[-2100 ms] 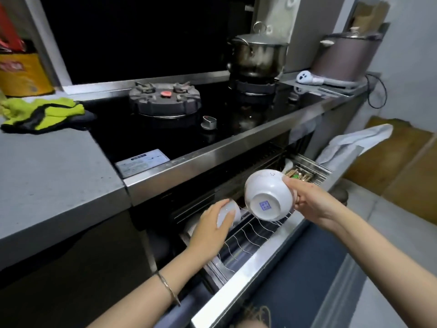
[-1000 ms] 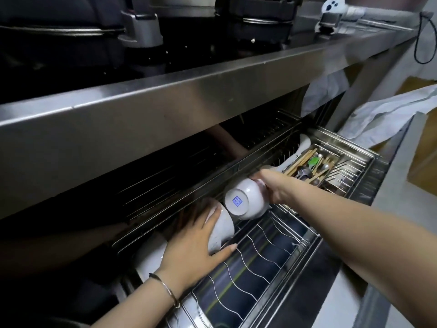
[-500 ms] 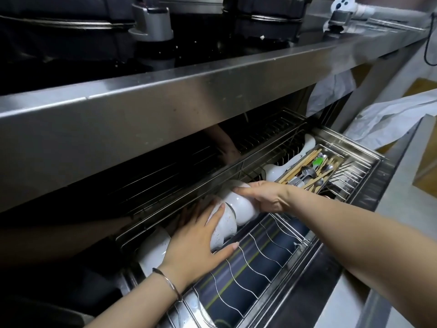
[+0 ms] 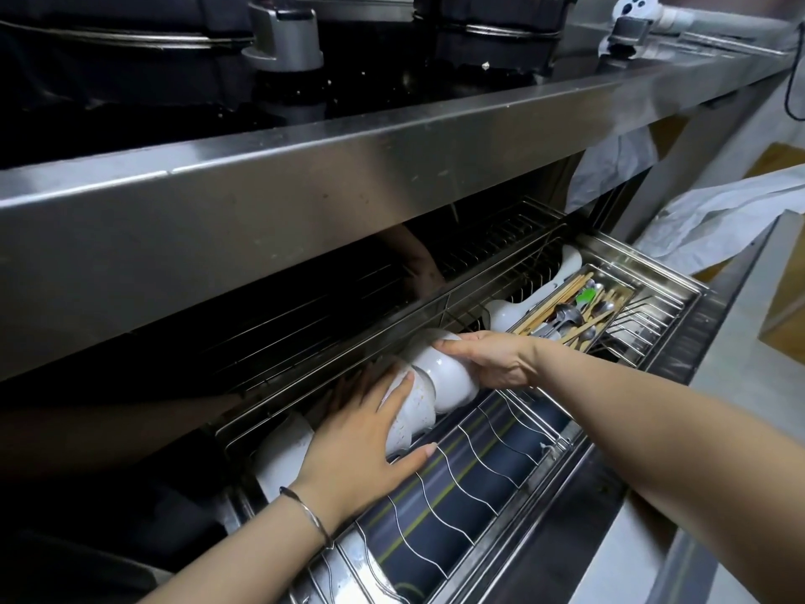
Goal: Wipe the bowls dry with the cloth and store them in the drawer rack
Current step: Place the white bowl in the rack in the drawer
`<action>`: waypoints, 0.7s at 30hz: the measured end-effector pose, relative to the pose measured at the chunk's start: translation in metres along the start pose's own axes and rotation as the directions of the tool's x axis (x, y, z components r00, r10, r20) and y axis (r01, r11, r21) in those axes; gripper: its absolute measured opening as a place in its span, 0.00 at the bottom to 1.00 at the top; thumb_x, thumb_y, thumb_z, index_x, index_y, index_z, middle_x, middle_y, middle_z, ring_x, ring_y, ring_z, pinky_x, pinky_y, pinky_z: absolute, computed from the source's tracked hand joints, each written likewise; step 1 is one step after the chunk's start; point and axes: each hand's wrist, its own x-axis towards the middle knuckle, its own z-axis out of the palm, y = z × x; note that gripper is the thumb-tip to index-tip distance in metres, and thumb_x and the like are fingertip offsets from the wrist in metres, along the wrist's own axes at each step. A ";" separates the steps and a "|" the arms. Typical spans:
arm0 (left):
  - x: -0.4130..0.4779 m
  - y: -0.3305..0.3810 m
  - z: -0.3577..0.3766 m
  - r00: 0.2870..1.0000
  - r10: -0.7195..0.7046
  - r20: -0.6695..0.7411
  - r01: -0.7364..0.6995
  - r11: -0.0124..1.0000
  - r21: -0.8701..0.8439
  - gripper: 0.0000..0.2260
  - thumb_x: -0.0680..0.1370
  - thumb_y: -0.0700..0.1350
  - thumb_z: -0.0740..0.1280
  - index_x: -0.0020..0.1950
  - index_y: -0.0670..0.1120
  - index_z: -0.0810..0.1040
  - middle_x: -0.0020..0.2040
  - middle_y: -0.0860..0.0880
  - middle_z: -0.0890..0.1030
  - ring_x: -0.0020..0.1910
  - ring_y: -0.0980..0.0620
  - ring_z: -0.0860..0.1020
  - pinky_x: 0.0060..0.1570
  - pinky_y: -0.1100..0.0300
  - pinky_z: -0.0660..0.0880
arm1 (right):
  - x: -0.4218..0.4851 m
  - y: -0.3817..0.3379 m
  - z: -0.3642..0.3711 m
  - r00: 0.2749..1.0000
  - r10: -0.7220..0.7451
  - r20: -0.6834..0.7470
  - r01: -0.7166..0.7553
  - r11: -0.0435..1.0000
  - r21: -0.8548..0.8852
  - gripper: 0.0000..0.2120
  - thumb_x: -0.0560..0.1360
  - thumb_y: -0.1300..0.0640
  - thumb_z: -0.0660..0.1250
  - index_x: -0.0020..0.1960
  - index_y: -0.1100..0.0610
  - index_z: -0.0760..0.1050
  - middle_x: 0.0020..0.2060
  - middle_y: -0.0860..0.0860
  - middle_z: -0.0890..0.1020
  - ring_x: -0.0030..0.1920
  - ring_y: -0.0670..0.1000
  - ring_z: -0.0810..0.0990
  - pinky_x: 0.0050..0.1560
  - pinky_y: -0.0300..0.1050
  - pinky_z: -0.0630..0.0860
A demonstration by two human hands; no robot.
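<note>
The white glazed bowl lies on its side at the back of the drawer rack, its mouth pushed up against the second bowl, so the two round, glossy shapes overlap. About two seconds ago it was held in the air above the open drawer; a second ago its foot with a blue mark faced the camera, and now that mark is out of sight. The right hand grips this bowl, fingers laid along its upper side and thumb curled under its lower side. The left hand lies flat with its fingers spread against the second bowl, holding nothing, the thumb stretched out over the wires; it has hardly moved in the last half second. A thin metal bangle circles that wrist. A third bowl leans further left in the same row. The rack is bright steel wire bent into wavy rows over a dark blue floor. To the right sits a steel cutlery tray holding wooden chopsticks and metal spoons, with a white ceramic ladle beside it. Above runs the brushed steel edge of the surface, smudged and dull, carrying a black glass hob. A crumpled white cloth hangs at the far right.
</note>
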 end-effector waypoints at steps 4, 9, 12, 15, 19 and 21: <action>-0.003 -0.002 0.002 0.999 0.016 -0.038 -0.015 0.999 0.038 0.36 0.72 0.72 0.52 0.75 0.54 0.61 0.73 0.54 0.67 0.66 0.50 0.72 0.60 0.59 0.70 | 0.000 -0.001 0.003 1.000 0.020 0.024 -0.019 1.000 -0.017 0.08 0.78 0.55 0.62 0.47 0.59 0.76 0.37 0.53 0.84 0.38 0.53 0.82 0.46 0.57 0.78; -0.007 -0.002 0.001 0.995 0.038 -0.088 -0.029 0.995 0.097 0.36 0.73 0.71 0.52 0.73 0.51 0.66 0.69 0.52 0.72 0.60 0.49 0.76 0.55 0.59 0.74 | -0.004 -0.007 0.002 1.000 -0.003 0.008 0.002 0.998 0.065 0.11 0.81 0.56 0.58 0.48 0.61 0.75 0.34 0.53 0.84 0.34 0.50 0.83 0.33 0.48 0.81; -0.009 -0.002 0.001 0.995 0.050 -0.083 -0.040 0.992 0.121 0.35 0.74 0.71 0.52 0.73 0.50 0.67 0.69 0.51 0.72 0.59 0.49 0.77 0.54 0.59 0.74 | -0.003 -0.008 0.003 1.000 -0.008 0.004 0.008 0.997 0.072 0.11 0.81 0.56 0.58 0.49 0.62 0.76 0.36 0.54 0.84 0.36 0.50 0.83 0.39 0.49 0.81; -0.011 -0.001 -0.001 0.997 0.028 -0.076 -0.016 0.989 0.149 0.35 0.73 0.71 0.52 0.72 0.50 0.69 0.69 0.53 0.73 0.56 0.51 0.78 0.48 0.62 0.75 | -0.001 -0.003 0.007 1.000 0.002 -0.013 -0.003 1.000 -0.016 0.11 0.80 0.54 0.60 0.49 0.61 0.75 0.39 0.54 0.83 0.39 0.52 0.82 0.48 0.55 0.78; -0.010 0.000 0.000 0.997 0.031 -0.069 -0.020 0.988 0.152 0.35 0.73 0.71 0.53 0.72 0.51 0.68 0.70 0.52 0.72 0.60 0.50 0.77 0.53 0.60 0.75 | 0.001 0.002 0.012 1.000 -0.023 0.009 0.023 0.997 -0.072 0.08 0.78 0.53 0.62 0.48 0.58 0.75 0.39 0.53 0.83 0.39 0.52 0.82 0.41 0.53 0.79; -0.009 0.001 0.001 0.998 0.026 -0.056 -0.017 0.988 0.156 0.35 0.73 0.71 0.53 0.73 0.51 0.68 0.70 0.52 0.71 0.63 0.50 0.75 0.57 0.58 0.74 | 0.001 0.003 0.012 0.999 -0.026 0.047 0.031 0.995 -0.091 0.10 0.75 0.51 0.63 0.49 0.58 0.75 0.43 0.55 0.82 0.42 0.54 0.81 0.38 0.51 0.79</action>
